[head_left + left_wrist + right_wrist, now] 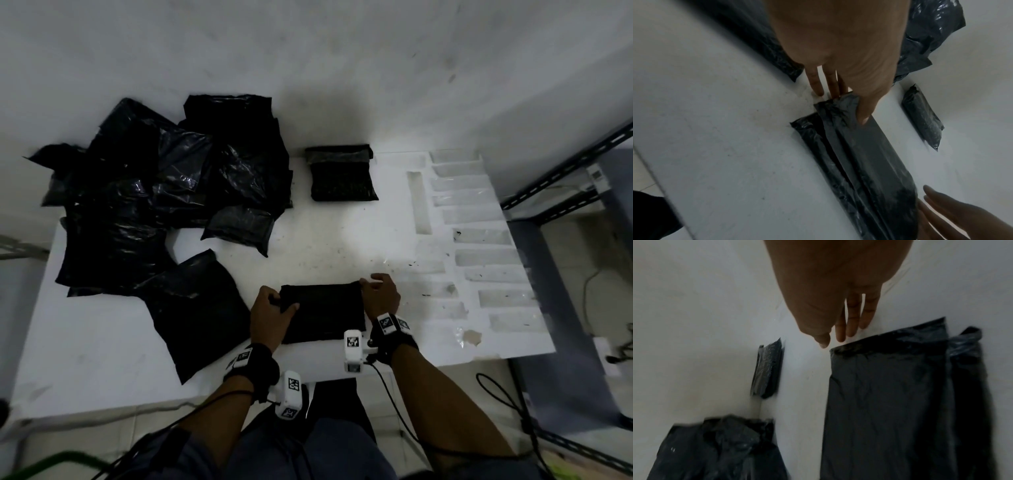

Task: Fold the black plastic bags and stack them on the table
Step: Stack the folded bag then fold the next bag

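A folded black bag [322,313] [861,162] [885,402] lies near the front edge of the white table [102,342]. My left hand [281,305] [849,100] pinches its left end, thumb on top and fingers behind the edge. My right hand [371,284] [836,337] is at the bag's far right corner, its straight fingers touching the table beside the edge. A small stack of folded bags [340,174] [920,116] [768,368] sits farther back. A heap of loose black bags [164,192] [715,451] fills the left side.
One flat bag [195,308] lies just left of my left hand. Strips of clear tape [479,240] cover the table's right part. A metal shelf frame [565,171] stands to the right of the table. Cables hang by my arms at the front edge.
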